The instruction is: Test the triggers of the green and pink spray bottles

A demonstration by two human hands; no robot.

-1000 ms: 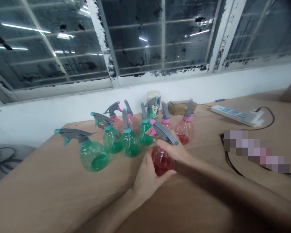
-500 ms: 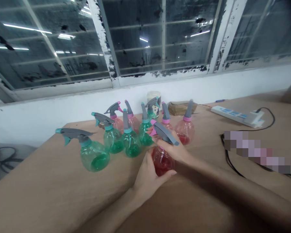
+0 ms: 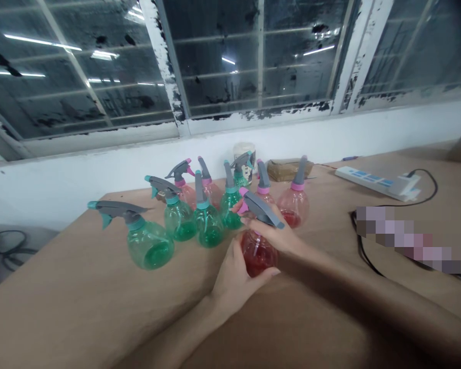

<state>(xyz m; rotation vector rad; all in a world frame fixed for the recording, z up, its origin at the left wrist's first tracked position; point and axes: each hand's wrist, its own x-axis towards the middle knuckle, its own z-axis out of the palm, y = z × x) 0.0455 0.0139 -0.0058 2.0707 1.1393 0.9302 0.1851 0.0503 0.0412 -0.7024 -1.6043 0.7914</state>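
A round spray bottle (image 3: 259, 253) with red liquid and a grey and pink trigger head stands upright between my hands. My left hand (image 3: 234, 279) is wrapped round the lower left of its body, thumb across the front. My right hand (image 3: 274, 233) grips it at the neck, just below the spray head; some of its fingers are hidden behind the bottle. Close behind stand several more spray bottles: green ones such as the bottle (image 3: 209, 228) with a teal collar, and pink ones such as the bottle (image 3: 293, 205) on the right.
At the far left stands a green spray bottle (image 3: 150, 246). A white tub (image 3: 244, 149) and a brown packet (image 3: 290, 170) lie near the wall. On the right are a white power strip (image 3: 372, 180) and a black cable (image 3: 363, 256) on the wooden table (image 3: 138, 312).
Both hands keep the same hold on the red spray bottle. The view has shifted very slightly; nothing else has visibly moved.
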